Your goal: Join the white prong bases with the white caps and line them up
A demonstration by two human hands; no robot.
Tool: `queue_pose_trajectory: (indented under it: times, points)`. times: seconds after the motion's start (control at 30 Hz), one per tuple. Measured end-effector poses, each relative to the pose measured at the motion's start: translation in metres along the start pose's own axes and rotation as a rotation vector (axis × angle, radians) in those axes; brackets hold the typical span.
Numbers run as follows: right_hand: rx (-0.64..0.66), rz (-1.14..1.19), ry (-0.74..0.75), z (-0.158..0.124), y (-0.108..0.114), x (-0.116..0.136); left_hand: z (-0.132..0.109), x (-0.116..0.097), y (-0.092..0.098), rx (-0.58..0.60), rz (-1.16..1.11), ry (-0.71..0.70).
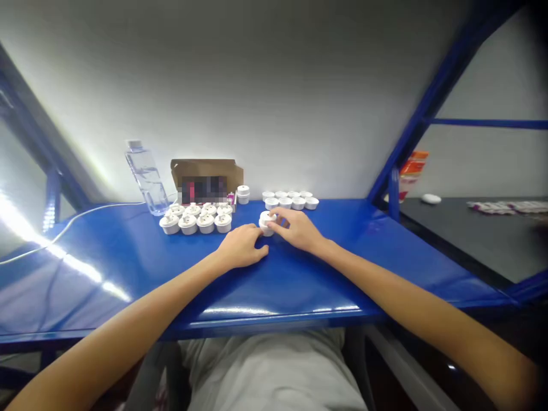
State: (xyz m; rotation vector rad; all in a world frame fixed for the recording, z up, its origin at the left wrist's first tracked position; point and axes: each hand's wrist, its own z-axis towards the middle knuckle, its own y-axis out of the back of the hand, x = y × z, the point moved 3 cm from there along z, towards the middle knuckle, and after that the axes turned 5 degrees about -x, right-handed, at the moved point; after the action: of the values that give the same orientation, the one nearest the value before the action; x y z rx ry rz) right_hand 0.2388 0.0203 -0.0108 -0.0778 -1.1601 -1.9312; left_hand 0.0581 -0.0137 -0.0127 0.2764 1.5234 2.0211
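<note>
In the head view, a white round plastic housing (266,224) stands upright on the blue table in front of me. My right hand (297,228) has its thumb and fingers closed on the upper part of this housing. Low on its left side lies my left hand (243,245), resting on the tabletop with thumb and fingers apart. The left fingertips are close to the housing; I cannot tell whether they touch it. Several similar white housings (206,223) with fittings on top stand in rows to the left. Behind the right hand are rows of white open cups (298,202).
A tall clear bottle (148,180) stands at the back left, beside a white cable (85,213). An open cardboard box (205,166) is behind the left rows, with another white housing (243,194) at its right. Blue frame posts (393,194) flank the table (325,285).
</note>
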Motion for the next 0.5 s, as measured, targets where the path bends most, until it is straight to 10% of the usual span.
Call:
queue_pose_trajectory:
  times: [0.5]
  points:
    - [0.183, -0.359, -0.065, 0.022, -0.012, 0.006, -0.001, -0.003, 0.0, 0.017, 0.055, -0.105]
